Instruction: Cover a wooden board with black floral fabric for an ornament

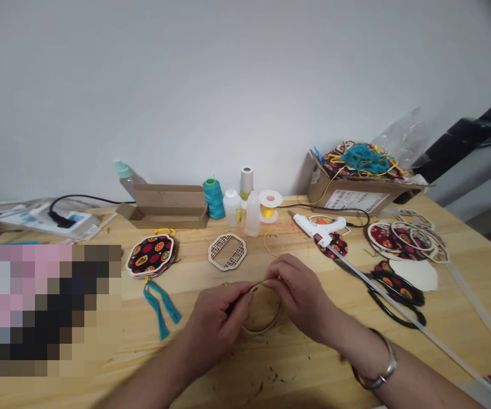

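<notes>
Between both hands is a thin, pale wooden ring frame [262, 330], held just above the table. My left hand [223, 312] pinches its upper left edge, thumb and fingers pressed together. At the upper right edge, my right hand [294, 292] grips the same frame with closed fingertips. The fingers cover much of the frame's top, so I cannot tell whether fabric is attached there. Beyond the hands lies a wooden lattice frame [217, 260]. A stack of floral-fabric pendants [150, 255] with a teal tassel [156, 309] rests to the left.
A white glue gun [319, 230] with a long glue stick lies right, beside black-handled scissors [398, 292]. Teal thread [214, 199], plastic bottles [252, 215] and a yellow cord spool [269, 205] stand near the wall. A filled cardboard box [356, 196] sits back right; an open box [168, 213] back left.
</notes>
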Available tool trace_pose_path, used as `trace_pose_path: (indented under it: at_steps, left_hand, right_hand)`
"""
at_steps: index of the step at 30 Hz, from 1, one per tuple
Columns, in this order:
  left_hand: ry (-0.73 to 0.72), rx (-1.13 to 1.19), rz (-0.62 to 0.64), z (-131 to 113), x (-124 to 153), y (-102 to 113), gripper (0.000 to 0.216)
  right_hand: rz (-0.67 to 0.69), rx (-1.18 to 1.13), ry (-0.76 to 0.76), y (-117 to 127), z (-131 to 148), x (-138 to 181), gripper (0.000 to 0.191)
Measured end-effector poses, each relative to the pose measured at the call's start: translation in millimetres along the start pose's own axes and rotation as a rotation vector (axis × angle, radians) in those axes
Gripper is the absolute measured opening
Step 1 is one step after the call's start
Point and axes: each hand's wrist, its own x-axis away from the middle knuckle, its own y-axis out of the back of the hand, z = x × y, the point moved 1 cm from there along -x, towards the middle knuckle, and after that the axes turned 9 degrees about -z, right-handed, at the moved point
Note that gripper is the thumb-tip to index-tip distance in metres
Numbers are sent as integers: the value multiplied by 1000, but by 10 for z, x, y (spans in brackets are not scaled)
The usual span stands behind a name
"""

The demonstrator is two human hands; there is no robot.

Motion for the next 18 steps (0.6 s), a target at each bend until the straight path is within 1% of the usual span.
trace_pose_path:
  at_steps: [3,5,7,10,12,14,15,16,18]
  left_hand:
    - [5,-12,-5,24,10,-15,22]
    - [26,-28,-4,47,13,-24,21]
    - [56,-37,-10,70,6,-23,22]
    - [145,-3,-82,96,-29,-1,24]
    - [251,67,-155,106,-61,20,24]
    - [356,160,-214,113,-91,41,22]
    - [390,202,-237,117,-105,52,23]
    - [405,233,-259,121,-118,63,24]
    - [414,259,-306,139,-139,91,24]
  right_hand:
    - [-26,144,121,-4,-2,19,17]
    - [-48,244,268,1,23,53,17]
    - [-18,296,427,6,91,101,17]
    - [68,233,642,-8,253,190,18]
    - [89,137,757,-40,347,248,19]
    - [90,61,820,-75,395,283,27]
    - [92,44,834,-85,402,287,28]
    - [89,38,839,-87,401,281,24]
    - [94,57,837,-70,385,244,10]
